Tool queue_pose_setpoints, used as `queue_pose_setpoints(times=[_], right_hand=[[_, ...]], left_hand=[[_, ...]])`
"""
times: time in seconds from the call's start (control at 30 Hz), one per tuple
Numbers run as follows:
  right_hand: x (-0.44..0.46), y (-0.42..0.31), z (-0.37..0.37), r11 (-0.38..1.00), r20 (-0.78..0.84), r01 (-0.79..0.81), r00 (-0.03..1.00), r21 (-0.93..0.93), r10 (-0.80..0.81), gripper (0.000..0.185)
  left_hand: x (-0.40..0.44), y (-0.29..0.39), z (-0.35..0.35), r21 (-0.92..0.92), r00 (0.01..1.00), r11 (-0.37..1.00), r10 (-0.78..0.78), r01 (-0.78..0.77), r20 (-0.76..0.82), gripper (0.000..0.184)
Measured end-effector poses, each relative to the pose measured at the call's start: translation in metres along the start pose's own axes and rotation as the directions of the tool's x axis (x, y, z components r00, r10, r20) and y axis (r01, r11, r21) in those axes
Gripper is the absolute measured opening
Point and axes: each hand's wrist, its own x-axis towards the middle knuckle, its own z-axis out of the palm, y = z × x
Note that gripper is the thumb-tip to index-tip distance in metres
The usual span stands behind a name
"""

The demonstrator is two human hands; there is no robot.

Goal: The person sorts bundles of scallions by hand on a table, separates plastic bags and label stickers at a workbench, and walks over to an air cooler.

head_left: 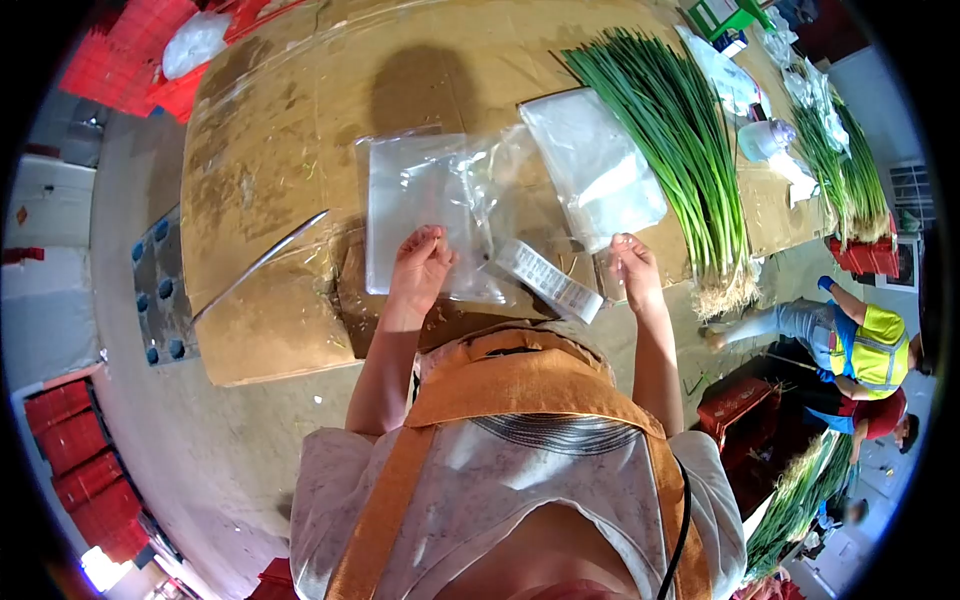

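My left hand point(426, 262) is closed, its fingertips pinched together over a stack of clear plastic bags point(405, 190) on the cardboard-covered table. Whether a bag edge is between them, I cannot make out. My right hand point(634, 266) is also closed in a pinch, at the lower corner of a second stack of clear bags point(600, 165); anything in its fingers is too small to name. Between my hands, near the table's front edge, lies a roll of white printed labels point(550, 280). A large bunch of green onions point(680, 150) lies right of the second stack, roots toward me.
A thin metal strip point(262, 262) sticks out over the table's left side. Red crates point(120, 60) stand at the back left. More green onions point(855, 170) and a spray bottle point(768, 138) are at the right. Co-workers, one in a yellow vest point(882, 350), stand beyond.
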Motion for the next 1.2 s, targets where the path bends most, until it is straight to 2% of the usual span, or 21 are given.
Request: queue_pose_setpoints(times=[0.03, 0.13, 0.17, 0.27, 0.37, 0.47, 0.57, 0.67, 0.77, 0.87, 0.97, 1.07, 1.17, 1.2], right_hand=[[0.000, -0.004, 0.004, 0.995, -0.068, -0.008, 0.998, 0.100, 0.015, 0.024], [0.008, 0.007, -0.012, 0.941, 0.007, 0.032, 0.999, 0.336, -0.036, 0.027], [0.010, 0.009, -0.013, 0.940, -0.034, 0.038, 0.999, 0.339, -0.028, 0.029], [0.006, 0.003, -0.011, 0.924, -0.024, 0.035, 0.999, 0.381, -0.028, 0.028], [0.002, -0.003, -0.002, 0.939, -0.158, 0.050, 0.987, 0.339, 0.005, 0.028], [0.001, 0.000, -0.008, 0.924, -0.096, 0.077, 0.994, 0.376, -0.044, 0.024], [0.004, 0.002, -0.017, 0.938, -0.009, 0.045, 0.999, 0.345, -0.045, 0.019], [0.009, 0.003, -0.018, 0.953, -0.097, 0.037, 0.995, 0.300, -0.008, 0.018], [0.007, -0.001, -0.018, 0.963, -0.063, 0.076, 0.996, 0.259, -0.062, 0.013], [0.004, -0.008, -0.012, 0.957, -0.106, 0.079, 0.993, 0.278, -0.051, 0.012], [0.003, -0.010, -0.011, 0.965, -0.129, 0.072, 0.991, 0.254, -0.040, 0.012], [0.004, -0.010, -0.010, 0.953, -0.164, 0.110, 0.984, 0.284, -0.065, 0.009], [0.005, -0.007, -0.018, 0.959, -0.134, 0.082, 0.990, 0.271, -0.047, 0.011], [0.004, -0.009, -0.014, 0.951, -0.170, 0.085, 0.985, 0.298, -0.035, 0.012]], left_hand=[[0.000, 0.000, -0.001, 0.022, 1.000, 1.000, 0.014, -0.014, 0.018, 0.005], [0.006, -0.004, -0.022, 0.070, 1.000, 0.998, 0.000, -0.002, 0.030, 0.013], [0.008, -0.006, -0.031, 0.083, 1.000, 0.996, -0.014, 0.011, 0.027, 0.016], [-0.005, -0.001, 0.024, 0.173, 0.931, 0.985, 0.065, -0.002, -0.360, 0.021], [-0.003, -0.001, 0.025, 0.161, 0.925, 0.987, 0.060, 0.002, -0.374, 0.022], [-0.004, 0.001, 0.026, 0.138, 0.933, 0.990, 0.031, 0.020, -0.359, 0.016], [0.008, -0.009, -0.030, 0.210, 0.993, 0.976, 0.073, -0.052, -0.095, 0.009], [-0.003, -0.002, 0.006, 0.184, 0.991, 0.974, 0.126, -0.131, 0.042, 0.007], [-0.006, 0.002, 0.016, 0.306, 0.994, 0.947, 0.106, -0.101, 0.001, 0.007], [-0.008, 0.001, 0.018, 0.315, 0.994, 0.943, 0.112, -0.104, -0.009, 0.006], [-0.004, 0.002, -0.001, 0.325, 0.991, 0.938, 0.096, -0.121, 0.092, 0.004], [-0.009, -0.001, 0.007, 0.355, 0.991, 0.934, 0.085, -0.042, -0.106, 0.004], [-0.004, -0.001, -0.010, 0.371, 0.992, 0.928, 0.069, -0.025, -0.106, 0.007], [-0.004, 0.001, -0.011, 0.335, 0.996, 0.942, 0.047, -0.017, -0.082, 0.009]])
